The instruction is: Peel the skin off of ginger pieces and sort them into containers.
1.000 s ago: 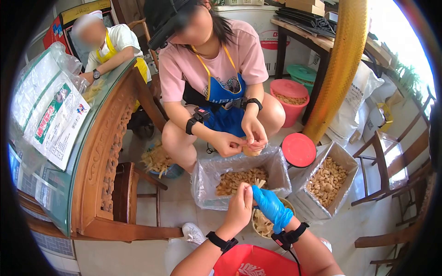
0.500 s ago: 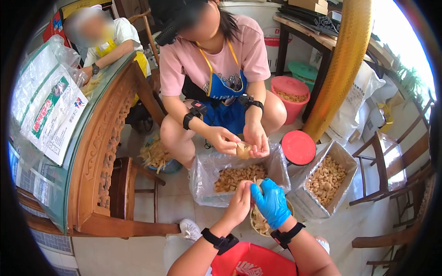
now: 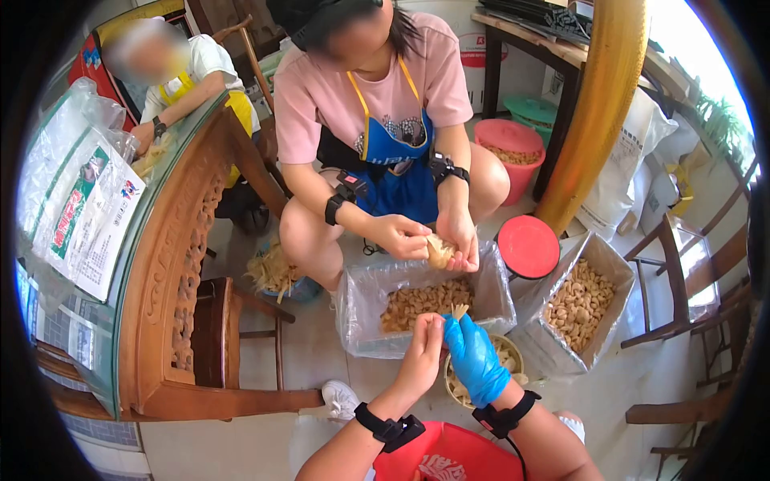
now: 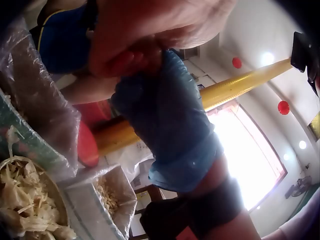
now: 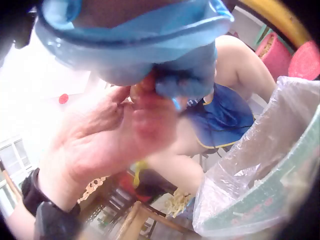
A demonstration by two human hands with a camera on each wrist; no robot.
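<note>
Left hand: bare, grip pinching the pale husked piece.
Right hand: blue glove, grip also clenched on that piece.
Piece: held above the round basket of husks, just beside the plastic-lined box.

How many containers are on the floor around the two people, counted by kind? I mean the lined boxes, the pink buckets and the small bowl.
Lined boxes: 2, one near the hands and one to its right.
Pink buckets: 2, one open and one with a lid.
Small bowl: 1, under the gloved hand.
Total: 5.
</note>
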